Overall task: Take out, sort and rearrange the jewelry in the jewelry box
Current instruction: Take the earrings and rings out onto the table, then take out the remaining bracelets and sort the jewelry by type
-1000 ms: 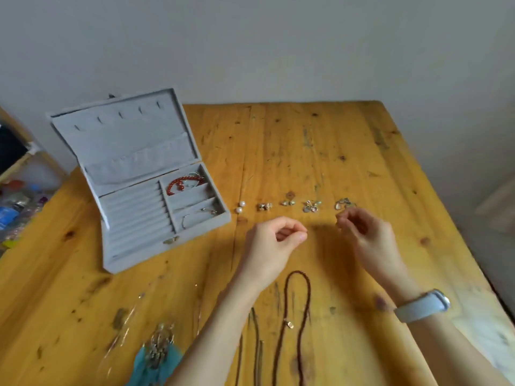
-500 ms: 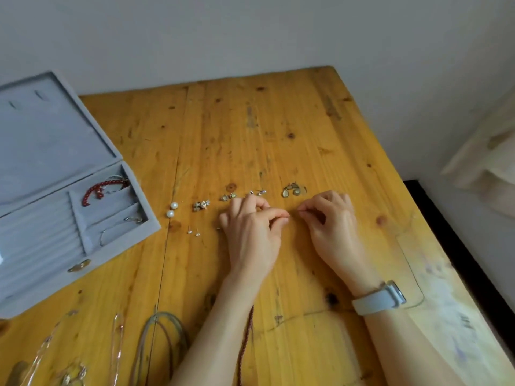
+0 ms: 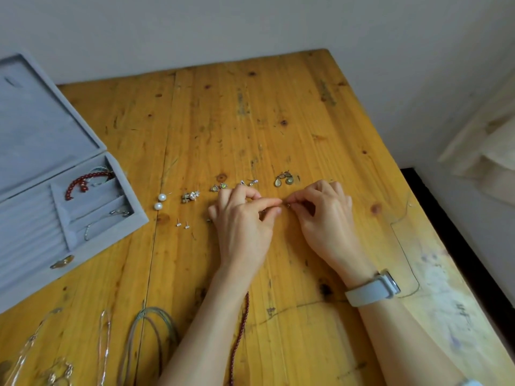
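The grey velvet jewelry box (image 3: 33,218) lies open at the left, with a red bead bracelet (image 3: 79,183) and a thin silver piece (image 3: 111,215) in its compartments. Earrings lie in a row on the table: pearl studs (image 3: 160,201), a crystal pair (image 3: 191,196), a small green pair (image 3: 218,187), drop earrings (image 3: 284,179), tiny studs (image 3: 182,224). My left hand (image 3: 245,218) and my right hand (image 3: 323,213) meet over the table, and their fingertips pinch a tiny earring (image 3: 288,205) between them.
Necklaces lie along the near edge: grey cords (image 3: 152,338), a dark red bead strand (image 3: 241,330), clear and silver chains (image 3: 103,346). The wooden table (image 3: 250,121) ends at the right over a dark floor. A grey watch (image 3: 373,288) is on my right wrist.
The view has swung right and down, so the box now sits at the left edge. Both hands lowered to the table and came together, fingertips now meeting on a tiny earring.
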